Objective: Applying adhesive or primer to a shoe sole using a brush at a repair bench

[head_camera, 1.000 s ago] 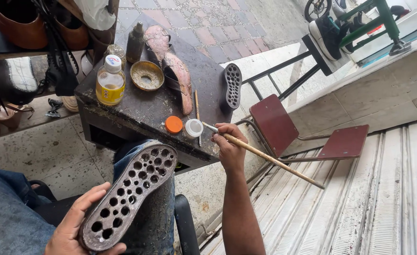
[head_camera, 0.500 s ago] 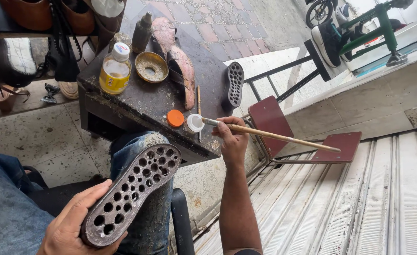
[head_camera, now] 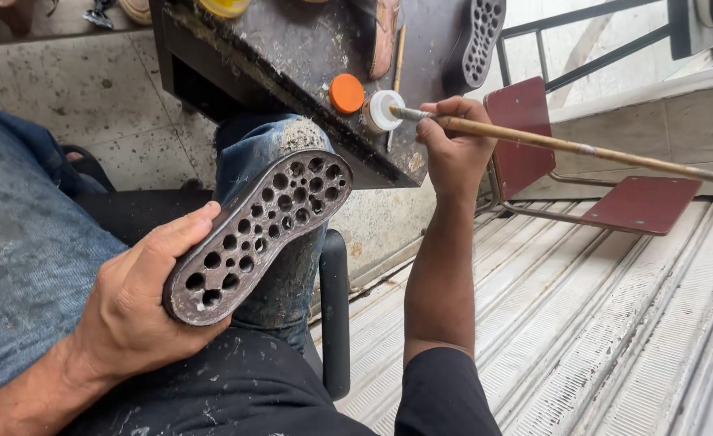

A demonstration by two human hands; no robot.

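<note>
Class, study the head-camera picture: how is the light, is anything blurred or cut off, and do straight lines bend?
Head view: soft, even daylight with faint shadows; the holed shoe sole in the left hand is sharp, as are the right hand and its brush; the dark table is cropped at the top; the floor ridges fan out, wide-angle stretch.

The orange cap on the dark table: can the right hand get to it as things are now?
Probably yes. The orange cap lies uncovered beside the small white pot, with nothing between it and the right hand. But that hand holds a long brush, which occupies its fingers.
</note>
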